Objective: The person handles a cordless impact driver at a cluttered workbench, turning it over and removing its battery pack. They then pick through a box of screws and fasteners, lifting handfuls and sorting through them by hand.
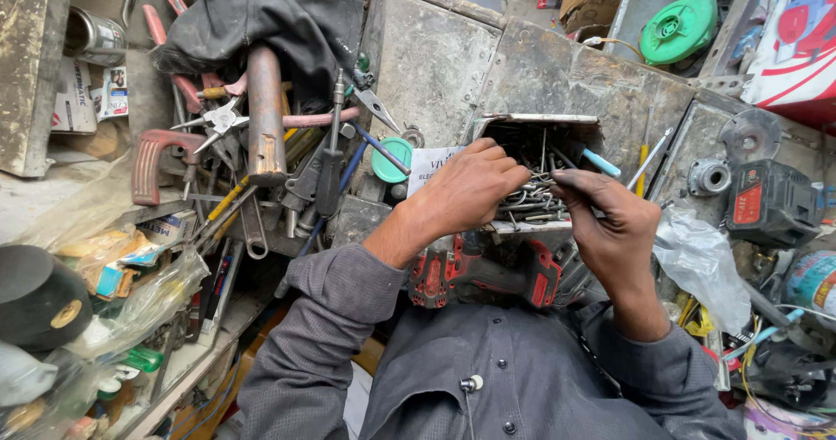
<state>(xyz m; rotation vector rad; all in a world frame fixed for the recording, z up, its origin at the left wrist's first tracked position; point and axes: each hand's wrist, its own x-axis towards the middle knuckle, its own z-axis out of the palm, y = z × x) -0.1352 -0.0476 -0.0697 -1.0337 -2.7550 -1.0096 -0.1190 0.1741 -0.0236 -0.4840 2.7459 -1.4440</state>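
a cramped repair workshop, by every sign: at upper left a heap of hand tools (261, 144), pliers, spanners and screwdrivers, lies tangled on a grimy bench (453, 66); a red cordless drill (483, 270) sits at centre, a metal box of bits and screws (535, 174) above it, a green blower (684, 22) at upper right.
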